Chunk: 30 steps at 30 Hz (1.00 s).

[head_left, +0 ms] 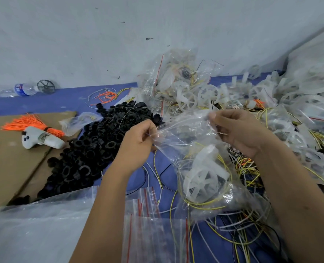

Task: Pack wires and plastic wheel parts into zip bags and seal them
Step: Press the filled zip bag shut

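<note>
A clear zip bag [191, 149] hangs between my two hands at the centre. Inside it lie a translucent white wheel part [201, 179] and coiled yellow and white wires [210, 202]. My left hand [138, 143] pinches the bag's top edge at its left end. My right hand [239, 131] pinches the same edge at its right end, thumb on top. Empty zip bags with red strips [151, 224] lie in a stack near me.
A heap of black plastic rings [92, 149] lies left of centre. Packed bags [174, 76] and loose white wheels [299, 103] pile up at the back right. Orange cable ties [30, 122], cardboard [9, 164], a water bottle [22, 89] and loose wires [244, 168] are around.
</note>
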Each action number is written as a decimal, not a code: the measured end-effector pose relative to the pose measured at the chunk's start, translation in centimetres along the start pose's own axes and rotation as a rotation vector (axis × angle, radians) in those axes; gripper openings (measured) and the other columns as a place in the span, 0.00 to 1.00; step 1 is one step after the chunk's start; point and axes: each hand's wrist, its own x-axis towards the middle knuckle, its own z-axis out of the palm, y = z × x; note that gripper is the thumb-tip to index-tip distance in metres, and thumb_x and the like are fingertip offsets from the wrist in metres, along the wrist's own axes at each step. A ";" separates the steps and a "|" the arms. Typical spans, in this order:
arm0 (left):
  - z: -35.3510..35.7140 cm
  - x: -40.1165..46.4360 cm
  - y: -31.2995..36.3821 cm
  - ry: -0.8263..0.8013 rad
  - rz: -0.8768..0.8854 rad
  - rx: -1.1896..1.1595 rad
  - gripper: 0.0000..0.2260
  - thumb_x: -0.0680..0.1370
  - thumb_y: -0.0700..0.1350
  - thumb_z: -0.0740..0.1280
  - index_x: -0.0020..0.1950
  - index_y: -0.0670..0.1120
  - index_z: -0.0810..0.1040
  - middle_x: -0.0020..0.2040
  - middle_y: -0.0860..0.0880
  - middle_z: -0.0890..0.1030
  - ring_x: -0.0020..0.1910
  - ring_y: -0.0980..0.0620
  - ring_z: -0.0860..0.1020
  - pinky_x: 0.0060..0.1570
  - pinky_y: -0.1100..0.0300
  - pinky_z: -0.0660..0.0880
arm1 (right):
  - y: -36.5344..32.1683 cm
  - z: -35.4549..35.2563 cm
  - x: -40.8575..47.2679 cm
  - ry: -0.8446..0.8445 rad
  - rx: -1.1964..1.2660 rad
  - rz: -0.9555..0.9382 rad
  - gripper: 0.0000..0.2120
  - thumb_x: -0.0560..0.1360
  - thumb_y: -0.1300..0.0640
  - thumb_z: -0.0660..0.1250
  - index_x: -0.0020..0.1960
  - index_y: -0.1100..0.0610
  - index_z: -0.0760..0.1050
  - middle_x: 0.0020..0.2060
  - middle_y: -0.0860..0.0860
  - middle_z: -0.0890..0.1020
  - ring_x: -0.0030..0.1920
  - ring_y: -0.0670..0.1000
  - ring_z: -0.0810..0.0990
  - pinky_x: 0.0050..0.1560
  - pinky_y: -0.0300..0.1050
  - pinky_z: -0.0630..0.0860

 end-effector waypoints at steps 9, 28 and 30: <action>-0.8 -0.1 0.7 0.103 0.083 0.142 0.05 0.71 0.44 0.65 0.37 0.50 0.78 0.32 0.54 0.79 0.30 0.58 0.74 0.33 0.61 0.71 | 0.5 0.6 0.8 0.383 -0.403 -0.407 0.10 0.77 0.55 0.73 0.37 0.53 0.82 0.27 0.43 0.78 0.27 0.42 0.70 0.34 0.41 0.69; 1.8 0.5 4.5 0.078 0.370 0.379 0.03 0.77 0.44 0.74 0.44 0.48 0.83 0.39 0.56 0.81 0.42 0.57 0.78 0.47 0.56 0.76 | -2.4 5.3 -1.1 0.030 -0.777 -0.666 0.03 0.74 0.58 0.75 0.44 0.57 0.85 0.36 0.49 0.83 0.36 0.47 0.79 0.40 0.47 0.77; 1.8 0.5 4.7 0.080 0.401 0.478 0.03 0.78 0.45 0.73 0.45 0.47 0.82 0.40 0.54 0.81 0.44 0.53 0.75 0.47 0.53 0.73 | -2.3 5.3 -1.0 0.037 -0.771 -0.665 0.02 0.74 0.58 0.75 0.43 0.56 0.85 0.35 0.48 0.83 0.35 0.47 0.78 0.39 0.45 0.76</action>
